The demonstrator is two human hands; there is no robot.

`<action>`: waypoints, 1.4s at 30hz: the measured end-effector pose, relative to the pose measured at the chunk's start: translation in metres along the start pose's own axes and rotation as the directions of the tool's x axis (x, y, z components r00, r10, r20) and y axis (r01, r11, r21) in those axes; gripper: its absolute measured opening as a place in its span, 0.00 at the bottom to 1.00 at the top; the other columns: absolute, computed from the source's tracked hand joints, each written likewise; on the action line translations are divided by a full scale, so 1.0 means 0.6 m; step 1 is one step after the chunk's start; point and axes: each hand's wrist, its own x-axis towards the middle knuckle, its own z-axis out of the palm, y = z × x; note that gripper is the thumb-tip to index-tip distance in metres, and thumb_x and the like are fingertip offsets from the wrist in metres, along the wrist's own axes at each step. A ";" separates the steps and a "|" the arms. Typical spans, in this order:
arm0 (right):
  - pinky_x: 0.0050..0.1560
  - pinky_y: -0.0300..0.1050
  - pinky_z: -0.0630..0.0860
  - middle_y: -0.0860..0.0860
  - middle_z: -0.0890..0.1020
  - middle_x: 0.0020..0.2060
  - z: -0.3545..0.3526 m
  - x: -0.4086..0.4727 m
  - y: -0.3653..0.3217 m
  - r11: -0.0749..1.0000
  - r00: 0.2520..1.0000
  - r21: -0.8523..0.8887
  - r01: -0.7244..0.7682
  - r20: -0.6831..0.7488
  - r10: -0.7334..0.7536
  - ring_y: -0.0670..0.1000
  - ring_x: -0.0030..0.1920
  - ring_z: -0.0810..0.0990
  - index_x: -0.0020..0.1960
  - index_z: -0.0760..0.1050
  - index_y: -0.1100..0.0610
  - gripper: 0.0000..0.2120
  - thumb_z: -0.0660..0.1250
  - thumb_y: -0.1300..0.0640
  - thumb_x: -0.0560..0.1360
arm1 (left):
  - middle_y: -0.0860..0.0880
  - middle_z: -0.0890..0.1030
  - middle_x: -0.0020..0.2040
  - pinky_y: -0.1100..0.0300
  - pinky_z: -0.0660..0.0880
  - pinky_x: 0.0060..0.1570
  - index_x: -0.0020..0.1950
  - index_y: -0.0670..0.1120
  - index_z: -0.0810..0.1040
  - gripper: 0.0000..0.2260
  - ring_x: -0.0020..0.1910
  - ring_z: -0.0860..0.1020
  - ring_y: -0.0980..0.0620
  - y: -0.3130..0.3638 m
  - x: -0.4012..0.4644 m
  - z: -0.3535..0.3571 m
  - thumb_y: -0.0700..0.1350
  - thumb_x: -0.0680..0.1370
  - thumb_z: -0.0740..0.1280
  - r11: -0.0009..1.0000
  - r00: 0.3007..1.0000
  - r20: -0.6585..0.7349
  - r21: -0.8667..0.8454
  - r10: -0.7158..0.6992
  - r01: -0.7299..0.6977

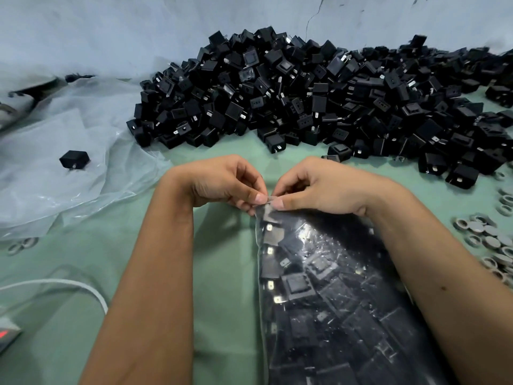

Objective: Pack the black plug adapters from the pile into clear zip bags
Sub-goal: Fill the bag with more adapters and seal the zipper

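Zip bag: I saw the clear zip bag (333,287), packed with black plug adapters, lying at lower centre-right on the green bench (222,273), its top edge at frame centre.
Handling: I judged it heavy and lumpy, the film slick and soft; best taken at the seal strip and supported underneath.
Left hand: my left hand (222,182) pinched the bag's top corner, fingers curled.
Right hand: my right hand (313,187) pinched the same edge just beside it, thumb pressed down.
Pile: the loose adapter pile (319,98) filled the upper right.
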 end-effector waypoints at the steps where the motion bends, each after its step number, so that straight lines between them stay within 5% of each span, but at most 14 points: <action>1: 0.41 0.34 0.75 0.48 0.87 0.40 0.004 0.003 -0.003 1.000 1.000 0.007 0.006 -0.008 -0.006 0.41 0.38 0.80 0.45 0.87 0.46 0.05 0.75 0.46 0.76 | 0.43 0.83 0.37 0.67 0.75 0.37 0.46 0.39 0.83 0.02 0.34 0.79 0.54 -0.001 0.000 -0.001 0.34 0.77 0.71 1.000 1.000 -0.003 0.000 0.004 -0.004; 5: 0.46 0.39 0.76 0.49 0.87 0.40 0.008 0.010 -0.002 1.000 0.999 -0.007 0.005 -0.033 -0.005 0.46 0.39 0.82 0.43 0.87 0.45 0.03 0.77 0.47 0.74 | 0.39 0.83 0.38 0.66 0.75 0.38 0.46 0.39 0.84 0.02 0.35 0.78 0.52 -0.005 0.002 -0.002 0.35 0.77 0.72 0.999 0.999 -0.022 0.033 0.033 -0.033; 10: 0.45 0.39 0.71 0.45 0.85 0.35 0.012 0.009 0.004 0.997 1.000 0.070 -0.018 0.000 0.018 0.39 0.35 0.78 0.41 0.87 0.46 0.04 0.77 0.47 0.74 | 0.39 0.83 0.39 0.63 0.74 0.40 0.47 0.38 0.85 0.02 0.35 0.77 0.52 -0.006 0.008 0.001 0.36 0.76 0.73 0.996 0.995 -0.046 0.032 0.084 -0.083; 15: 0.43 0.43 0.70 0.49 0.79 0.31 0.016 0.012 0.009 0.976 0.989 0.206 -0.065 -0.116 0.090 0.44 0.34 0.74 0.39 0.86 0.52 0.19 0.79 0.36 0.63 | 0.41 0.83 0.39 0.65 0.76 0.36 0.51 0.40 0.82 0.08 0.35 0.79 0.50 -0.011 0.011 -0.004 0.35 0.74 0.75 0.997 0.998 -0.054 -0.070 0.022 -0.026; 20: 0.41 0.43 0.69 0.45 0.78 0.27 0.014 0.020 0.012 0.981 0.981 0.123 -0.148 -0.111 0.162 0.41 0.28 0.72 0.36 0.83 0.54 0.13 0.81 0.46 0.68 | 0.44 0.85 0.39 0.65 0.76 0.33 0.53 0.40 0.80 0.11 0.33 0.81 0.53 -0.014 0.010 -0.006 0.34 0.73 0.77 0.998 0.997 -0.062 -0.052 -0.033 0.030; 24: 0.52 0.50 0.77 0.53 0.87 0.37 0.003 0.024 0.001 0.976 0.984 0.126 -0.175 -0.018 0.178 0.48 0.37 0.80 0.43 0.85 0.55 0.12 0.82 0.49 0.67 | 0.44 0.86 0.38 0.66 0.77 0.33 0.51 0.39 0.81 0.09 0.33 0.83 0.53 -0.014 0.010 -0.006 0.32 0.73 0.76 0.994 0.997 -0.074 -0.104 -0.037 0.029; 27: 0.63 0.54 0.78 0.49 0.88 0.41 -0.009 0.038 -0.010 0.985 0.983 -0.008 -0.172 0.065 0.172 0.48 0.45 0.84 0.45 0.87 0.51 0.12 0.81 0.45 0.68 | 0.44 0.85 0.36 0.66 0.78 0.33 0.49 0.40 0.80 0.09 0.33 0.83 0.53 -0.016 0.011 -0.006 0.31 0.73 0.75 0.993 0.997 -0.071 -0.115 -0.031 0.023; 31: 0.57 0.44 0.74 0.44 0.88 0.41 -0.013 0.055 -0.026 0.985 0.978 -0.104 -0.141 0.138 0.155 0.42 0.48 0.82 0.44 0.88 0.48 0.23 0.75 0.31 0.61 | 0.44 0.84 0.35 0.66 0.77 0.32 0.47 0.40 0.79 0.09 0.31 0.82 0.53 -0.016 0.013 -0.006 0.28 0.74 0.73 0.990 0.996 -0.087 -0.142 -0.037 0.024; 36: 0.48 0.38 0.72 0.45 0.85 0.34 -0.010 0.063 -0.015 0.997 0.985 -0.043 -0.068 0.153 0.074 0.38 0.36 0.77 0.42 0.88 0.51 0.14 0.78 0.41 0.68 | 0.43 0.85 0.37 0.66 0.77 0.31 0.48 0.40 0.80 0.09 0.32 0.82 0.53 -0.015 0.009 -0.011 0.31 0.73 0.75 0.991 0.992 -0.093 -0.112 -0.086 0.075; 42: 0.41 0.41 0.71 0.53 0.85 0.36 -0.006 0.067 -0.003 0.990 0.990 -0.141 0.000 0.139 0.019 0.43 0.34 0.74 0.44 0.87 0.51 0.06 0.76 0.50 0.76 | 0.39 0.86 0.42 0.65 0.79 0.34 0.53 0.36 0.80 0.11 0.36 0.85 0.48 -0.021 0.000 -0.015 0.29 0.72 0.75 0.981 0.990 -0.095 -0.176 -0.104 0.087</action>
